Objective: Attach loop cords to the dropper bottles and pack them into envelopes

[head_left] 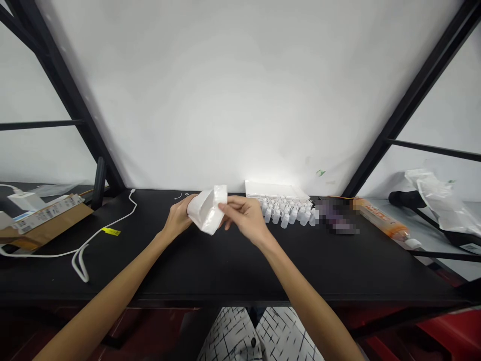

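Observation:
Above the black tabletop, a small white pouch (210, 208) with a glossy surface is held between both hands, its mouth spread apart and facing me. My left hand (179, 215) grips its left side, the fingers partly hidden behind it. On the other side, my right hand (244, 215) pinches the pouch's right edge between thumb and fingers. Whether anything is inside the pouch, I cannot tell. Just right of my right hand stand several small translucent bottles (287, 213) with white caps, grouped together. Behind them lies a stack of flat white sheets or pouches (276, 189).
A white cable (108, 220) with a yellow tag runs across the table's left side, near a cardboard box (56, 220) and a white charger (27, 200). An orange-labelled tube (383, 220) lies at the right. Black metal posts (406, 95) rise on both sides against the wall.

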Motion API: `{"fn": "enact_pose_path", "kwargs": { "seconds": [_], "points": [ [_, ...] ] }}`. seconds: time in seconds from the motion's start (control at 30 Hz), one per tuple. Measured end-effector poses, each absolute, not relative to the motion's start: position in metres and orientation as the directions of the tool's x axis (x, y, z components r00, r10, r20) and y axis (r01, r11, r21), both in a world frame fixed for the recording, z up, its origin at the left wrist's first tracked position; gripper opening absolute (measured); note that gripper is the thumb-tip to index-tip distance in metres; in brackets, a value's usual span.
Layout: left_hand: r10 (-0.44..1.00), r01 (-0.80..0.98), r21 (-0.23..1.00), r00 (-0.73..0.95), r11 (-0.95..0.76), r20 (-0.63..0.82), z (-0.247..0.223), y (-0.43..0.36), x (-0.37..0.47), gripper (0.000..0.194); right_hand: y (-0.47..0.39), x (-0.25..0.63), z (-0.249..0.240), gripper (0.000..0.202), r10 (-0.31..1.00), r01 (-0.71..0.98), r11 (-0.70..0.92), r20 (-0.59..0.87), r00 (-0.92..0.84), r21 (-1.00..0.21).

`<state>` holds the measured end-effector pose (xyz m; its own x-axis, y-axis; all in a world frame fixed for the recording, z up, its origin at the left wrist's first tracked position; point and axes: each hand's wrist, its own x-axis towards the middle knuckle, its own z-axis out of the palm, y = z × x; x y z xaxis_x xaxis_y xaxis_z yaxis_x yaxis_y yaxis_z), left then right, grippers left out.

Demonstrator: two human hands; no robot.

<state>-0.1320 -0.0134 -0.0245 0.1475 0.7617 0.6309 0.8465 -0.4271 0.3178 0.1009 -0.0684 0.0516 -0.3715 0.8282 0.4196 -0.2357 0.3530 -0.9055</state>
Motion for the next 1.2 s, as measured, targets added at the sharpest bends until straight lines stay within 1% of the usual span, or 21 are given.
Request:
{"fn": "enact_pose_path", "kwargs": {
  "seconds": [0.1, 0.2, 0.33, 0.4, 0.5, 0.6, 0.73, 0.8, 0.9, 1.03, 1.13, 1.2],
  "points": [
    [0.742, 0.927, 0.182, 0.133, -0.327, 0.657, -0.027, -0.014, -0.133, 0.04, -0.05, 0.116, 0.052, 0.027, 0.914, -0.249, 0.317, 0.365, -0.177, -0.915],
    [0.72, 0.953, 0.069, 0.175, -0.296, 0.672, -0.029, -0.014, -0.129, 0.036, -0.035, 0.134, 0.052, 0.028, 0.944, -0.25, 0.297, 0.323, -0.07, -0.922],
    [0.736, 0.933, 0.002, 0.282, -0.359, 0.615, -0.029, -0.015, -0.124, 0.026, -0.027, 0.145, 0.049, 0.027, 0.958, -0.238, 0.267, 0.284, -0.044, -0.934],
    [0.744, 0.918, -0.033, 0.34, -0.394, 0.576, -0.029, -0.015, -0.123, 0.029, -0.025, 0.146, 0.047, 0.028, 0.959, -0.247, 0.258, 0.278, -0.048, -0.934],
    [0.729, 0.898, -0.108, 0.412, -0.427, 0.547, -0.031, -0.014, -0.12, 0.04, -0.024, 0.146, 0.042, 0.03, 0.963, -0.269, 0.244, 0.265, -0.045, -0.932],
    [0.696, 0.889, -0.158, 0.438, -0.431, 0.569, -0.033, -0.015, -0.118, 0.039, -0.023, 0.147, 0.039, 0.028, 0.959, -0.269, 0.252, 0.277, -0.057, -0.93],
    [0.639, 0.9, -0.143, 0.397, -0.412, 0.659, -0.032, -0.018, -0.118, 0.028, -0.023, 0.147, 0.038, 0.025, 0.956, -0.259, 0.255, 0.284, -0.079, -0.931],
    [0.625, 0.911, -0.123, 0.363, -0.393, 0.691, -0.03, -0.019, -0.119, 0.031, -0.023, 0.147, 0.036, 0.026, 0.956, -0.242, 0.249, 0.278, -0.094, -0.938],
    [0.637, 0.914, -0.11, 0.354, -0.39, 0.685, -0.026, -0.021, -0.119, 0.036, -0.024, 0.145, 0.034, 0.029, 0.951, -0.204, 0.245, 0.276, -0.14, -0.948],
    [0.623, 0.891, -0.056, 0.359, -0.451, 0.695, -0.023, -0.022, -0.118, 0.032, -0.026, 0.144, 0.031, 0.033, 0.94, -0.178, 0.237, 0.272, -0.206, -0.955],
    [0.618, 0.885, -0.013, 0.335, -0.464, 0.711, -0.024, -0.021, -0.117, 0.03, -0.027, 0.144, 0.03, 0.033, 0.939, -0.153, 0.239, 0.268, -0.217, -0.959],
    [0.603, 0.878, -0.011, 0.338, -0.478, 0.723, -0.025, -0.021, -0.116, 0.029, -0.027, 0.144, 0.029, 0.032, 0.94, -0.133, 0.245, 0.269, -0.212, -0.96]
  ]
}}
